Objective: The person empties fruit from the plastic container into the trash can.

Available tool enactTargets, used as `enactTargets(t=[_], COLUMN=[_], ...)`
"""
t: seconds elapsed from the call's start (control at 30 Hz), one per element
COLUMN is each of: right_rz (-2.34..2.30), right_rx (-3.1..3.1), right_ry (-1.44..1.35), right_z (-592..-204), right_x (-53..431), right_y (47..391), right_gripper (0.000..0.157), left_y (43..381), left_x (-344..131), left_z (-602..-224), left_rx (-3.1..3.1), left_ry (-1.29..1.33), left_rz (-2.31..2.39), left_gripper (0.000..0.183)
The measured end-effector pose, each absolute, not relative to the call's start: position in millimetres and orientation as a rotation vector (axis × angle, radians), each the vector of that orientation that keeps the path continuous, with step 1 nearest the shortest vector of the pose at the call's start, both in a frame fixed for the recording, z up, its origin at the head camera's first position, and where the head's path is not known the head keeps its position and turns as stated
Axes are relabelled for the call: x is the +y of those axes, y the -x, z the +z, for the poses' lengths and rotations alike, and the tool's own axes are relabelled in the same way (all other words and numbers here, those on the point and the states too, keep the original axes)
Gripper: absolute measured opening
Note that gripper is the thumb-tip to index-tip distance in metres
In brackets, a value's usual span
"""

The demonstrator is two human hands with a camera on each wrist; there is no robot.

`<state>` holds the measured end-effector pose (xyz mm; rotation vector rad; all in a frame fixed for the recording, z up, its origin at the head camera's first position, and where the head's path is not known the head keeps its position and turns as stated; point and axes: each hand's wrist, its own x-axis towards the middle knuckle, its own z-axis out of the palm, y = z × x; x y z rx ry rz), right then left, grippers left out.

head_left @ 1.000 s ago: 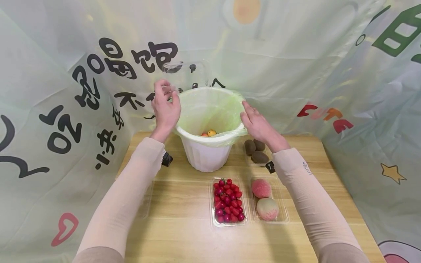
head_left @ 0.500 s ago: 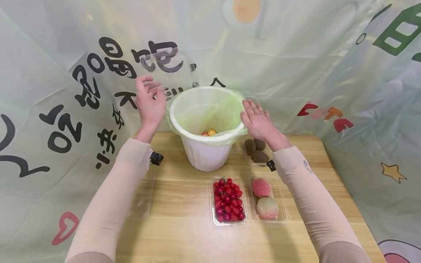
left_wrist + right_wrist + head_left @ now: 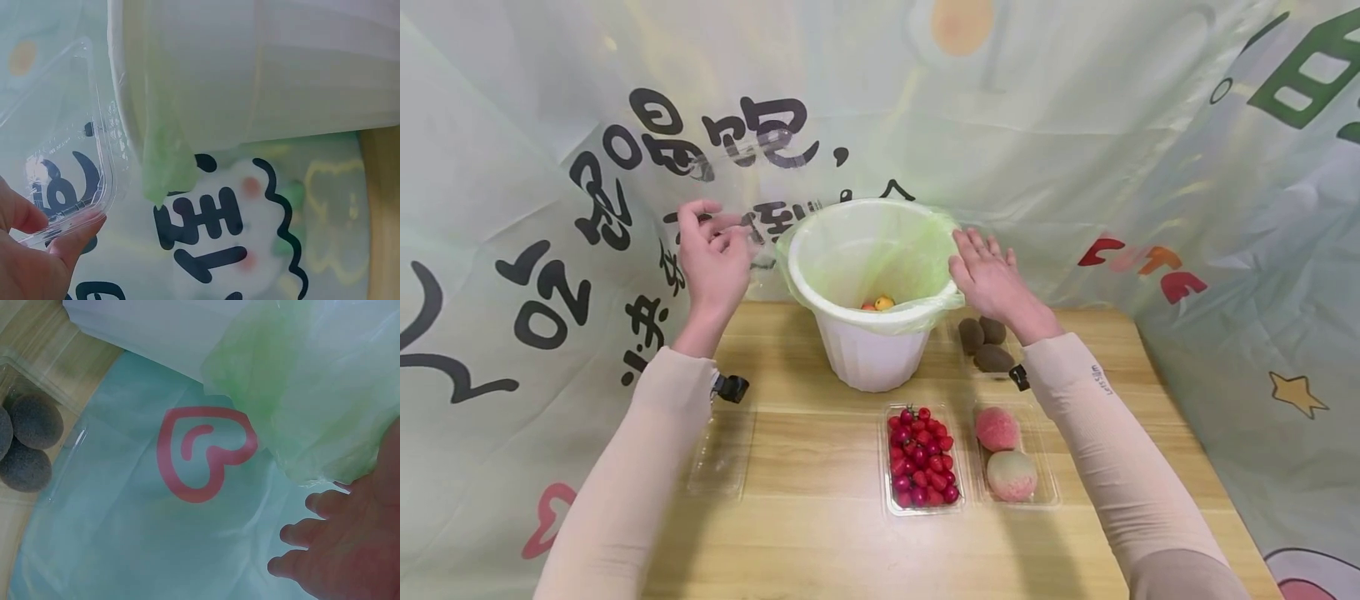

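Up over the worktop [image 3: 820,550], nr its far L corner, a person's L hand [image 3: 713,260] holds a clear plastic container [image 3: 65,150] in the air, L of a white bucket [image 3: 872,358]. L wrist view shows the grip: thumb & fingers pinch the rim nr one corner, w/ the rest sticking out past the hand. Lettering on the cloth wall [image 3: 1037,183] shows through; no contents visible. By its looks it's v. light, thin & springy, prob. slick; a hard squeeze could dent or crack the sides, so the rim nr a corner is the best place to take hold, w/ a light pinch.

R hand [image 3: 992,279] is at the bucket's R rim, fingers straight & a bit spread, apparently touching the green liner [image 3: 269,369] there; no curl round it seen. Liner looks soft, flimsy & easy to tear, so better pressed to the rim w/ flat fingers than tugged. Bucket stands upright nr the worktop's far edge, a few yellow-orange fruits [image 3: 883,303] inside.

Btwn bucket & R edge: brown kiwi-like fruits [image 3: 994,359] in clear packaging. Toward the near edge: a tray [image 3: 923,511] of small red fruit [image 3: 920,455] &, just R of it, two pinkish peach-like fruits [image 3: 1011,476] in another. Nr the L edge: one more clear tray [image 3: 722,458], contents unclear.
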<state>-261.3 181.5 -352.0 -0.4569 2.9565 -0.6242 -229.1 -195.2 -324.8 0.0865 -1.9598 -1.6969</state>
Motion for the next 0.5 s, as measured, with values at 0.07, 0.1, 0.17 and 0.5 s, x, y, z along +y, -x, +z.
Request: enactTargets(t=[0.07, 0.1, 0.17, 0.5], right_rz=[-0.624, -0.626, -0.629, -0.649], right_rx=[2.956, 2.954, 2.950, 2.939], right_ry=[0.454, 0.454, 0.449, 0.436], right_z=[-352, -352, -353, -354], right_x=[181, 181, 181, 182], right_y=[261, 261, 262, 262], right_gripper=[0.069, 0.069, 0.069, 0.068], left_y=[225, 224, 221, 203], left_x=[-197, -198, -200, -213], left_z=[-328, -329, -332, -341], left_rx=[-1.968, -1.965, -1.962, -1.901], left_ry=[-0.097, -0.096, -0.096, -0.067], left_rz=[-1.689, -1.689, -1.681, -1.725], left_gripper=[0.032, 0.032, 0.031, 0.030])
